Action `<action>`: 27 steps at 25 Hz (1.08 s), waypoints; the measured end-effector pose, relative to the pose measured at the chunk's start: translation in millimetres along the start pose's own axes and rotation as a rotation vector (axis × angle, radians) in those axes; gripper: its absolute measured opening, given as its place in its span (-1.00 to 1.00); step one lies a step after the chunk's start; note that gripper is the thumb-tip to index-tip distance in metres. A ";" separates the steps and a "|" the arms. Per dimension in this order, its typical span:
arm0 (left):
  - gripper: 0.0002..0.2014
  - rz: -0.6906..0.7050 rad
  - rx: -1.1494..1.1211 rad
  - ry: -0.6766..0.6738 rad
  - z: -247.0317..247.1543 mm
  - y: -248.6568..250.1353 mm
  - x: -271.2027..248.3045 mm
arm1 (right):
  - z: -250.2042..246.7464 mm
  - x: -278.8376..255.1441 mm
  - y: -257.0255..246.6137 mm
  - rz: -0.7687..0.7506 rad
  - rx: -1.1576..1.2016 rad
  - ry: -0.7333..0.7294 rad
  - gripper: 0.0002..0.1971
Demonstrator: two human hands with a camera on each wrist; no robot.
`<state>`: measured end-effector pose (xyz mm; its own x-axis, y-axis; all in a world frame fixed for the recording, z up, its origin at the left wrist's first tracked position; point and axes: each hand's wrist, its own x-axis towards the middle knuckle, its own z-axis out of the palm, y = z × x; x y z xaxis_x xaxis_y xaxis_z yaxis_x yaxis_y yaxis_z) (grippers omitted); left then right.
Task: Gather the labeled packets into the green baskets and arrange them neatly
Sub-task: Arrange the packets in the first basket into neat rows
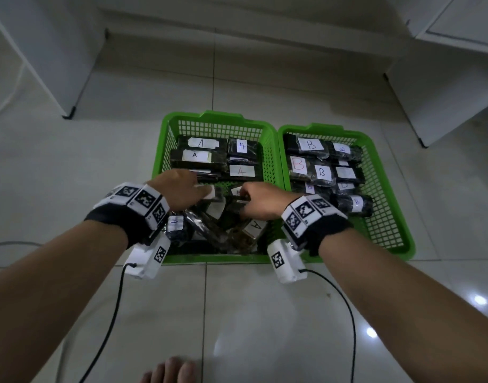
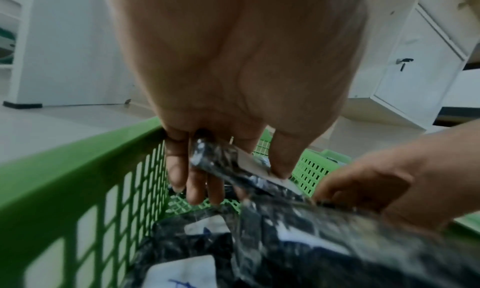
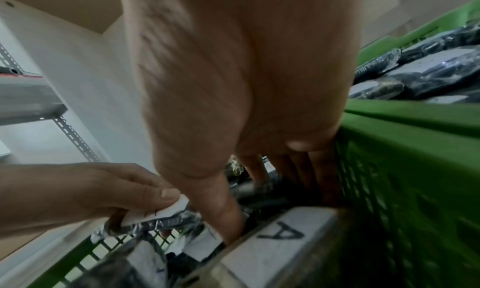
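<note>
The left hand [image 1: 179,189] has its grip pinched on a dark packet [image 2: 233,167] with a white label, over the left green basket [image 1: 165,150] of "A" packets. The right hand [image 1: 260,201] curls its grip on another dark packet [image 1: 237,204] there. The right basket [image 1: 389,217] holds "B" packets [image 1: 310,146].

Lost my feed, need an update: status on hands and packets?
Left hand pinches a packet; right hand grips another. Both over the A basket. Loose packets piled beneath.
</note>
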<state>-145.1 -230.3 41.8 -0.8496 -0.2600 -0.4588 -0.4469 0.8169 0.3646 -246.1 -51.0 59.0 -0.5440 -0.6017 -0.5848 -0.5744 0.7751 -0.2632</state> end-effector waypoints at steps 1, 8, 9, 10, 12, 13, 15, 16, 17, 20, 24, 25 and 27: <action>-0.55 -0.002 0.037 -0.020 1.2 -0.7 0.5 | 6.0 2.2 0.7 0.014 0.003 -0.005 -0.57; -0.74 0.056 0.056 -0.006 2.0 -5.7 1.9 | -8.3 6.9 11.1 0.016 0.374 0.111 -0.87; -0.70 0.074 0.012 -0.005 2.9 -4.1 1.7 | -10.8 6.7 13.1 0.013 0.421 0.070 -0.79; -0.65 0.104 -0.026 -0.009 4.3 -1.2 1.3 | -12.0 7.6 15.4 0.006 0.429 0.036 -0.73; -0.55 0.181 -0.053 -0.027 8.2 6.8 0.0 | -13.7 10.6 18.5 -0.015 0.388 0.003 -0.69; -0.52 0.199 -0.043 -0.041 11.2 12.0 -0.5 | -14.7 11.2 19.8 -0.026 0.377 -0.007 -0.69; -0.44 0.207 -0.004 -0.044 16.3 19.4 0.9 | -19.3 9.0 21.3 -0.043 0.360 -0.030 -0.69; -0.43 0.203 0.026 -0.048 17.4 21.6 1.4 | -22.3 6.4 21.7 -0.053 0.354 -0.046 -0.69; -0.43 0.202 0.071 -0.057 18.3 22.4 2.6 | -26.1 3.2 21.6 -0.065 0.355 -0.070 -0.68; -0.51 0.215 0.150 -0.086 18.0 21.7 3.7 | -38.8 -7.4 23.0 -0.091 0.442 -0.130 -0.68; -0.46 0.182 0.016 -0.115 15.0 18.7 0.5 | -55.2 -13.4 32.0 -0.135 0.452 -0.076 -0.68; -0.49 0.181 0.008 -0.116 13.7 18.7 -1.1 | -58.3 -13.6 34.8 -0.141 0.478 -0.051 -0.68; -0.63 0.177 0.037 -0.133 12.6 18.4 -1.5 | -63.5 -14.2 40.7 -0.143 0.557 0.015 -0.63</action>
<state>-148.5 -208.4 38.9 -0.8683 -0.0425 -0.4942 -0.2814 0.8627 0.4202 -300.6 -23.1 105.4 -0.4955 -0.7075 -0.5039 -0.2365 0.6681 -0.7055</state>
